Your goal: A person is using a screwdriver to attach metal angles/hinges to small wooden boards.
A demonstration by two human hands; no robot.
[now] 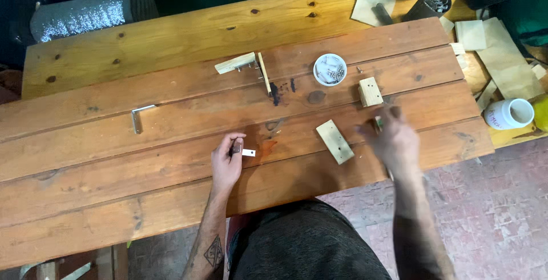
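Centrally, the left hand (227,163) pinches a small white bracket (248,152) on the wooden table (114,160). Right hand (394,140), blurred, grasp unclear, lies just right of a flat wood block (335,141).

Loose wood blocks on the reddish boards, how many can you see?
3: a long block left of the white dish, a small square block right of it, and a flat block beside the right hand. More offcuts lie at the far right.
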